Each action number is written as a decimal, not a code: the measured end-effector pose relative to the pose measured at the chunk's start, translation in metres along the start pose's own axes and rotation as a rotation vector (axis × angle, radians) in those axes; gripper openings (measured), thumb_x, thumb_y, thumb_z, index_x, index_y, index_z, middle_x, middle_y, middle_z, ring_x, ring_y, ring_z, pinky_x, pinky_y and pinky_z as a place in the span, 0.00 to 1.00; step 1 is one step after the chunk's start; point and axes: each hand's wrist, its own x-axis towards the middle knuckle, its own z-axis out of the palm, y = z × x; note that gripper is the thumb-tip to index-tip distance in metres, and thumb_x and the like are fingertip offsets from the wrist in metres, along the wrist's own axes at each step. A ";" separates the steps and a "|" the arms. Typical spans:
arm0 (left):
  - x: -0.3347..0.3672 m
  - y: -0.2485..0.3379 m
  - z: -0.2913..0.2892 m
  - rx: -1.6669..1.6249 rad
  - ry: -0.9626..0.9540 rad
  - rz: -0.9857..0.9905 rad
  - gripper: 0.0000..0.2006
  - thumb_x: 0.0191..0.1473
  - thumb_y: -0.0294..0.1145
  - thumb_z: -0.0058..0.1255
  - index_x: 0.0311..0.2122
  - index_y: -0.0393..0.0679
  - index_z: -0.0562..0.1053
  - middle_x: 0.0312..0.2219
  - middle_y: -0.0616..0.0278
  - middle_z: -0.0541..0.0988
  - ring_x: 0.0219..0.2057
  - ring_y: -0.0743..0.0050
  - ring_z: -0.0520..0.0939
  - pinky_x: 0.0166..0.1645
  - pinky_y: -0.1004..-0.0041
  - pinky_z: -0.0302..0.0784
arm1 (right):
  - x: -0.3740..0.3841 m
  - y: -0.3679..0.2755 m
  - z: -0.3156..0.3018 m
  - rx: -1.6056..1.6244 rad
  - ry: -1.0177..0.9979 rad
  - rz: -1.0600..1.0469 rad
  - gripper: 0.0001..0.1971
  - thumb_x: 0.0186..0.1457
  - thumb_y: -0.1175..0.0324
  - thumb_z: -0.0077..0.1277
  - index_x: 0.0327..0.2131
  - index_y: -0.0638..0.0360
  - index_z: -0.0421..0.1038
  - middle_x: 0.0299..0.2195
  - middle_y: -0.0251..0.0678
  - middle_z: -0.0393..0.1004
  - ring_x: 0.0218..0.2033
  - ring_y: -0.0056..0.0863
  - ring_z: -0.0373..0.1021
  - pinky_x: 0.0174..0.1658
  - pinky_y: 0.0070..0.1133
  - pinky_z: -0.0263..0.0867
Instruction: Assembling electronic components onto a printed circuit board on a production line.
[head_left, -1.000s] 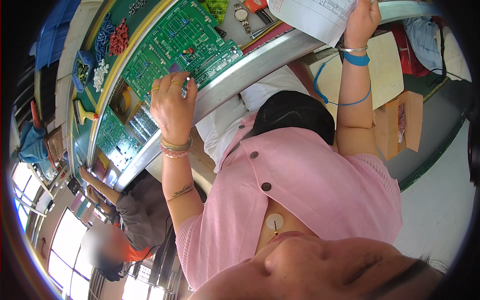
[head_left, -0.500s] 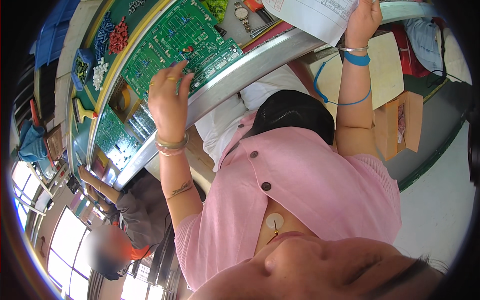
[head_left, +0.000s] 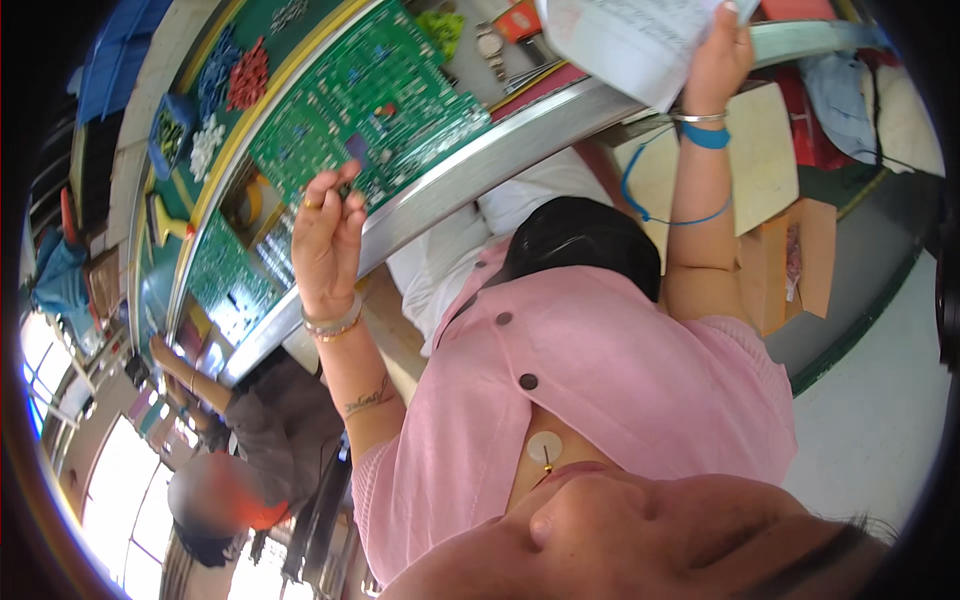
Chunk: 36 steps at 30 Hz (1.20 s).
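My left hand (head_left: 328,235) is just off the near edge of a large green circuit board (head_left: 330,105), palm turned up and fingers curled together. Something small and dark shows at its fingertips, too small and blurred to name. On the board are small blue parts and an orange-red one. My right hand (head_left: 718,62) grips printed paper sheets (head_left: 630,45) by their right edge, holding them up over the metal rail (head_left: 480,165) at the bench front.
Beyond the board lie piles of blue parts (head_left: 218,75), red parts (head_left: 248,78) and white parts (head_left: 206,147). A wristwatch (head_left: 490,50) lies at the right. Another board (head_left: 230,270) is at the left, near a co-worker (head_left: 290,410). An open cardboard box (head_left: 790,265) stands at my right.
My left hand has drawn back from the board toward me, turned palm up, and its fingers have curled in. The paper in my right hand has shifted and tilted slightly.
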 end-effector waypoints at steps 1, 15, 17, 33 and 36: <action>-0.002 -0.003 0.009 0.111 0.064 0.053 0.12 0.54 0.20 0.42 0.45 0.37 0.67 0.47 0.49 0.68 0.36 0.72 0.75 0.42 0.80 0.75 | 0.000 0.007 -0.002 -0.045 -0.002 0.011 0.19 0.61 0.62 0.37 0.41 0.74 0.66 0.37 0.35 0.71 0.37 0.20 0.64 0.42 0.17 0.60; -0.001 -0.019 0.014 0.485 -0.009 0.190 0.11 0.56 0.34 0.45 0.38 0.38 0.68 0.22 0.61 0.73 0.22 0.79 0.73 0.29 0.77 0.73 | 0.000 0.006 0.000 -0.071 0.033 -0.019 0.18 0.59 0.57 0.40 0.34 0.67 0.69 0.28 0.28 0.71 0.30 0.13 0.62 0.35 0.14 0.60; 0.002 -0.023 0.019 0.521 0.030 0.218 0.10 0.55 0.33 0.46 0.37 0.37 0.69 0.23 0.62 0.74 0.22 0.79 0.73 0.29 0.77 0.73 | 0.000 0.004 0.000 -0.085 0.029 -0.031 0.19 0.59 0.57 0.40 0.34 0.67 0.69 0.28 0.28 0.71 0.29 0.13 0.61 0.34 0.14 0.60; 0.006 -0.032 0.047 0.591 0.027 0.182 0.13 0.54 0.22 0.43 0.47 0.37 0.69 0.35 0.58 0.75 0.35 0.73 0.76 0.42 0.72 0.75 | 0.001 0.008 -0.002 -0.088 0.031 -0.005 0.19 0.60 0.57 0.40 0.36 0.67 0.69 0.29 0.29 0.72 0.30 0.13 0.62 0.35 0.14 0.61; 0.006 -0.033 0.047 0.593 -0.001 0.174 0.15 0.55 0.22 0.43 0.49 0.39 0.68 0.35 0.59 0.74 0.35 0.74 0.75 0.44 0.72 0.75 | 0.001 0.009 -0.002 -0.059 0.036 -0.011 0.19 0.60 0.57 0.40 0.35 0.67 0.69 0.29 0.29 0.71 0.30 0.13 0.62 0.35 0.14 0.61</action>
